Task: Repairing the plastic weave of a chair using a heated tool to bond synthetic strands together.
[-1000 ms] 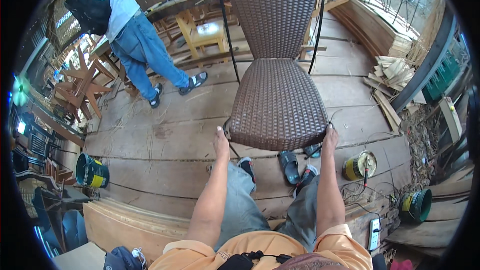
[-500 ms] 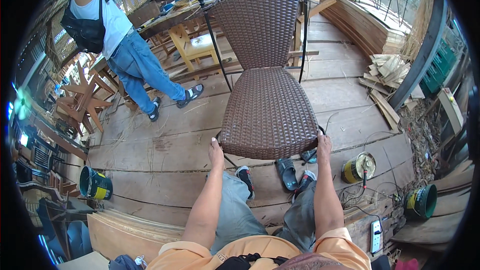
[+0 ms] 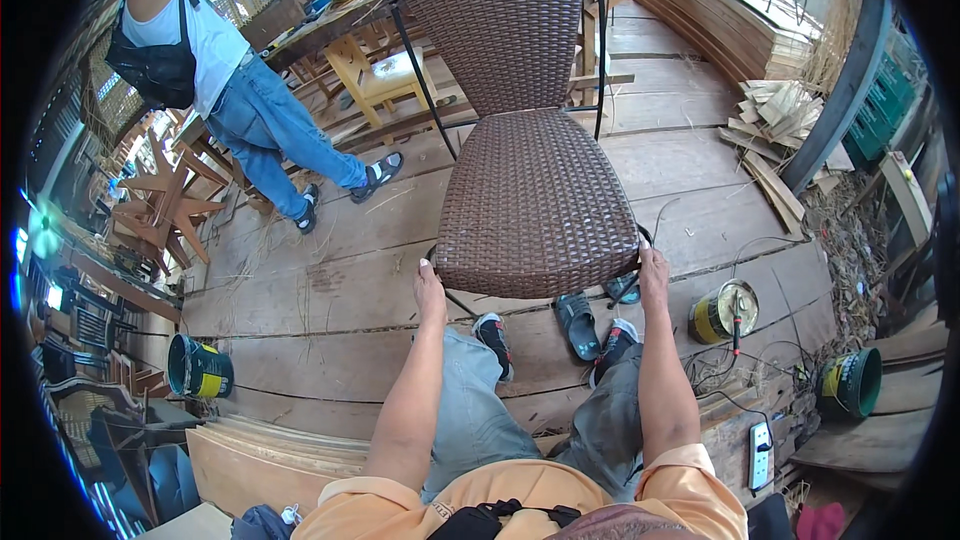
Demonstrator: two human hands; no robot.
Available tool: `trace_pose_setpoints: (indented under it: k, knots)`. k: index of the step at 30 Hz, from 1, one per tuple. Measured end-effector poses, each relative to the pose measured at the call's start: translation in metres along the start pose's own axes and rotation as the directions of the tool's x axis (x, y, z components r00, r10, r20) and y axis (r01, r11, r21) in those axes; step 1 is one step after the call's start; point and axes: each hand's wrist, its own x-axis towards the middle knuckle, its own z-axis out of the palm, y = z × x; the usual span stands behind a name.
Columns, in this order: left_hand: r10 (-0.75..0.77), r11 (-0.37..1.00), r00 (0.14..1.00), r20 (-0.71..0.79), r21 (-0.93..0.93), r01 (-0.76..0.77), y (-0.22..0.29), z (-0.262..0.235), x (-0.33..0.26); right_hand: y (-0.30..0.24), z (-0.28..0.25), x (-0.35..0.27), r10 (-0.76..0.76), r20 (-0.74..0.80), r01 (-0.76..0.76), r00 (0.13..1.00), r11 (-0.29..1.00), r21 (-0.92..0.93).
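Head view, single frame. Chair (image 3: 535, 190), brown woven seat and back on a thin black frame, sits centre of frame, directly ahead of the person and above both hands in the picture. Left hand (image 3: 430, 288) grips the seat's front left corner, fingers wrapped over the rim; right hand (image 3: 653, 275) grips the front right corner the same way. Both hands are closed on the chair; fingertips under the rim are hidden, so how far they curl I cannot tell. Key relation: the chair's long axis runs from the front edge at centre frame up to the backrest top at upper centre, away from the person, tilted slightly so the back leans toward upper left of the seat. The front edge spans from hand to hand, so both hands sit about equally near, one at each end of that edge, with the bulk of the chair beyond the grip. Whether the chair legs touch the plank floor (image 3: 300, 280) cannot be told; they are hidden under the seat. Below the seat edge: the person's feet and a loose sandal (image 3: 578, 323). Right of centre, a yellow tin (image 3: 722, 310) with wires beside it; lower right, a green bucket (image 3: 850, 383); lower left, another bucket (image 3: 198, 368). Upper left, a second person (image 3: 235, 90) stands at a bench, well apart from the chair. Stacked boards (image 3: 740, 30) lie at upper right.
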Motion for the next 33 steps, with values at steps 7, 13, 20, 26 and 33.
trace_pose_setpoints:
  k: [7, 13, 20, 26, 33]
  knots:
    - [-0.078, 0.997, 0.996, 0.035, 0.008, 0.078, 0.007, -0.001, -0.002, -0.002, 0.002, -0.002, -0.087, -0.021, 0.087, 0.996, 0.996, -0.036]
    - [-0.074, 0.997, 0.997, 0.004, 0.003, 0.074, 0.004, -0.003, 0.0, -0.011, 0.001, -0.006, -0.048, -0.005, 0.048, 0.999, 0.999, 0.0]
    - [-0.138, 0.99, 0.99, 0.002, 0.022, 0.138, -0.014, -0.004, 0.011, -0.036, 0.002, -0.017, 0.002, -0.072, -0.01, 0.997, 0.994, -0.109]
    - [-0.091, 0.996, 0.995, -0.035, -0.001, 0.091, -0.03, -0.003, 0.019, -0.032, 0.001, -0.014, 0.016, -0.07, -0.028, 0.997, 0.985, -0.169]
    - [-0.14, 0.989, 0.99, -0.013, -0.039, 0.14, -0.021, -0.004, 0.015, -0.027, 0.004, -0.012, 0.01, -0.084, -0.022, 0.996, 0.99, -0.14]
